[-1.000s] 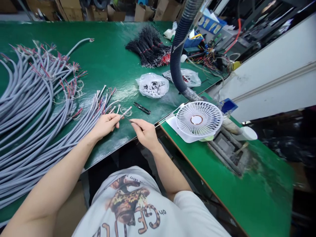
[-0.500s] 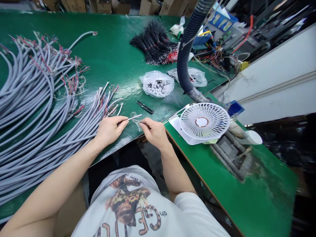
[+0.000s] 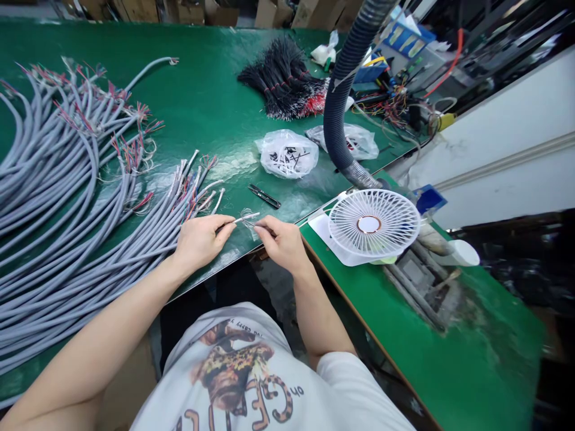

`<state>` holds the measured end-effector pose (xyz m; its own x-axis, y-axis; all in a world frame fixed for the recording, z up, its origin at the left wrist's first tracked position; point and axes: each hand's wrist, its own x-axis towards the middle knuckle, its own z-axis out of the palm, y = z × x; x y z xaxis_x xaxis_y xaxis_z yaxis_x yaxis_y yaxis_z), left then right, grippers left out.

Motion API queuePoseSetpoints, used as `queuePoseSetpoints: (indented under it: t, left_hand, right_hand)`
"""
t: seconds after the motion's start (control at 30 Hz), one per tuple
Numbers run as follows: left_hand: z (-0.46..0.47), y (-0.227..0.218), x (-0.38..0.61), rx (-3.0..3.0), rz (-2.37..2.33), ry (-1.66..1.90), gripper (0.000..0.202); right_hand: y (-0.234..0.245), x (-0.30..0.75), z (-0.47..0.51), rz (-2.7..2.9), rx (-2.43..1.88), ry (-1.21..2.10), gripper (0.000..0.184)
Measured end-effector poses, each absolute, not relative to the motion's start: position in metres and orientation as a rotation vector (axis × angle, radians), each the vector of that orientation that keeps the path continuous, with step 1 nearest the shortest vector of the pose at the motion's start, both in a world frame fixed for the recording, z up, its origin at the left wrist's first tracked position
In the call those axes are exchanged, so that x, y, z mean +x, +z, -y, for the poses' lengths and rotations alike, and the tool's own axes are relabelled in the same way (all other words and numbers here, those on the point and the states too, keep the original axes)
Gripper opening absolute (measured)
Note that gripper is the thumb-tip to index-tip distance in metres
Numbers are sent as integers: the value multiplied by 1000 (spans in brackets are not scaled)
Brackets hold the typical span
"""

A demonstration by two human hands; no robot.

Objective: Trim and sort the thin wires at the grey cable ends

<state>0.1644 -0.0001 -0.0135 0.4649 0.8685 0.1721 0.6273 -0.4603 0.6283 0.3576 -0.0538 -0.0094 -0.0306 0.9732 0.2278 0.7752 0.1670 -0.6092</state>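
Observation:
My left hand [image 3: 201, 239] is closed in a pinch around a cable whose pale stripped end [image 3: 250, 216] sticks out to the right past the fingertips. Facing it, my right hand [image 3: 284, 244] pinches thin wire strands [image 3: 248, 223] that come off that end. A loose tuft of fine strands lies behind the fingertips. Just beyond both hands, a pair of black thread snips [image 3: 265, 196] rests on the green table. Beside my left hand spreads a bundle of grey cables [image 3: 135, 257] with stripped ends and coloured wires.
More grey cables [image 3: 54, 155] fill the left side. Farther back are a plastic bag of small black parts [image 3: 288, 154] and bundled black wires [image 3: 281, 78]. A flexible duct [image 3: 336, 108] hangs down near a white fan [image 3: 374, 222] at the right.
The thin strands are now drawn together and pulled taut toward my right hand, where they were looped loosely before. Both hands have barely moved.

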Motion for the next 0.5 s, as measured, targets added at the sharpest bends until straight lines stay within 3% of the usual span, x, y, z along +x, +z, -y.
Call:
queuePoseSetpoints:
  t: [0.5]
  left_hand:
    - [-3,-10,156,2187,-1207,489,31]
  right_hand:
    - [-7,351,52,1856,-1589,558,16]
